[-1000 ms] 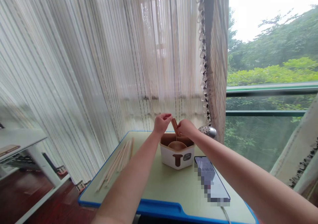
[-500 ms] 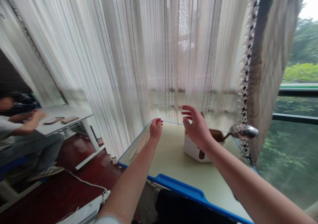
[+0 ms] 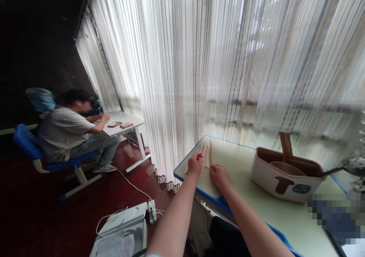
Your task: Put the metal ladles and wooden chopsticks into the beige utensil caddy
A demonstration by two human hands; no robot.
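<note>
1. Location: the pale sticks lie in a loose, fanned bunch at the far left part of the bench, about 11 o'clock from the right hand. One outer stick lies at the bunch's right side.
2. Left hand: at 10 o'clock from the right hand, fingers curled in over the bunch. Whether they pinch a stick cannot be told.
3. Right hand: fingers bent and held close together, fingertips at the near end of the outer stick. Contact appears likely; the thumb's closure on it cannot be told.
4. Surroundings: the white box stands at 3 o'clock from the right hand, well apart from the bunch. Brown sticks stand upright in it; a ladle leans out at its right side.
5. Handling, as judged: thin sticks roll and cross easily. A light fingertip pinch at the near end, with the left hand steadying the bunch, should part one stick cleanly. Pressing downward would probably scatter its neighbours.
</note>
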